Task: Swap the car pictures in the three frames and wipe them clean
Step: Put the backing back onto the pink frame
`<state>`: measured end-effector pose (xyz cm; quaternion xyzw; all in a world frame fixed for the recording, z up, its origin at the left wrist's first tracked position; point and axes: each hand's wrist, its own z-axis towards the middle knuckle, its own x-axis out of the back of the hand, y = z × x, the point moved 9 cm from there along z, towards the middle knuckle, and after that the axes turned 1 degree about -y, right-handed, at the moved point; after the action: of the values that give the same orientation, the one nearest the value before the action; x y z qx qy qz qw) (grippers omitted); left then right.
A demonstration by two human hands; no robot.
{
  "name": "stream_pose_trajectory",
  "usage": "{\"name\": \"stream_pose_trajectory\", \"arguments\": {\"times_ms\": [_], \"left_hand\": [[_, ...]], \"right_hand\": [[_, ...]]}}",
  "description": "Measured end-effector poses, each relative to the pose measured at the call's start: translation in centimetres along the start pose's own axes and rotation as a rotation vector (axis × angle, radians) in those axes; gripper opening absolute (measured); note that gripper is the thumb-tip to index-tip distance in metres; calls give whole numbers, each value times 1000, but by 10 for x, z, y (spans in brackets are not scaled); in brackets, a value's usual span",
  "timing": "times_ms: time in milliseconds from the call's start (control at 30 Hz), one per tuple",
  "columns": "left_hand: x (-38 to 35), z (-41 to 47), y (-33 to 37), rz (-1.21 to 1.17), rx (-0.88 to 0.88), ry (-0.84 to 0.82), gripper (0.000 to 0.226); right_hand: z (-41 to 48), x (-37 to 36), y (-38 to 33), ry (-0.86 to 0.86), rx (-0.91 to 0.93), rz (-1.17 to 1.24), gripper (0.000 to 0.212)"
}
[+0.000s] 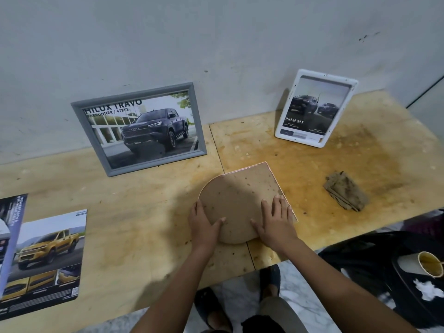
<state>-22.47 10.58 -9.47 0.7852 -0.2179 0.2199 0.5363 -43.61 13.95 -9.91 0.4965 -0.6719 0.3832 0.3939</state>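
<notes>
while both hands rest on it, the third frame [242, 198] lies face down near the front edge of the tabletop [149, 212], back uppermost, presumably so its backing can be worked loose for the swap

head view, item by item:

- third frame: arch-shaped, one end rounded and the other square; pale brown speckled board back, matte, thin pinkish edge
- left hand [204, 224]: flat on the rounded end, fingers [199, 207] spread and curled over the rim, thumb on the board; pressing, not closed around anything
- right hand [276, 224]: flat on the straight side, fingers extended and splayed, steadying the board
- grey frame [138, 128]: rectangular, moulded, propped against the wall [216, 44] for display; holds a glossy dark pickup picture
- white frame [316, 108]: rounded corners, smooth, scuffed; leaning on the wall, well apart to the right, with a dark car picture
- loose prints [48, 258]: glossy sheets lying flat at the left, one showing a yellow pickup, probably waiting to go in
- cloth [346, 191]: folded, brown, soiled, just right of the hands, untouched
- tabletop: bare plywood, stained and rough
</notes>
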Motion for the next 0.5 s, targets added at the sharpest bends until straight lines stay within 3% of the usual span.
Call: {"name": "stream_pose_trajectory", "arguments": {"times_ms": [267, 500], "left_hand": [[4, 4, 4, 1, 40, 39, 85], [-2, 16, 11, 240, 102, -126, 94]], "right_hand": [[3, -3, 4, -119, 46, -46, 97], [4, -9, 6, -233, 33, -44, 107]]}}
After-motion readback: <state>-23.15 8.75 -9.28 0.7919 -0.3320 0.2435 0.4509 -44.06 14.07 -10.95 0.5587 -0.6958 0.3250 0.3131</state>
